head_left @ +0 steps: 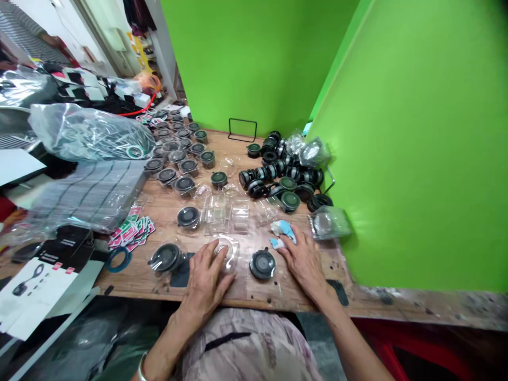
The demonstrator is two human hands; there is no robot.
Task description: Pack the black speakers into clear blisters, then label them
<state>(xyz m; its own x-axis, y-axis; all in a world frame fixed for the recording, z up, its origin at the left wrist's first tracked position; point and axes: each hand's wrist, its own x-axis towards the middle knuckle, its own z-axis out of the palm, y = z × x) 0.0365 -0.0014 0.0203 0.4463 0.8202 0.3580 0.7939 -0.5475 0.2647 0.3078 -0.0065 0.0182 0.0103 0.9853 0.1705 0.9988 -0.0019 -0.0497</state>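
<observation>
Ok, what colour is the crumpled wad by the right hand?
The wad is pale blue and white; head view.

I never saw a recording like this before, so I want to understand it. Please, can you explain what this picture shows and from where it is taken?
There is no machine here, only a person's two bare hands. The picture comes from one camera worn on the head, looking forward and down. The left hand rests on a clear plastic case. The right hand lies on the wooden table, beside a round black object and near a crumpled blue and white scrap. Farther along the table lie many more round black objects, some inside clear plastic.
</observation>
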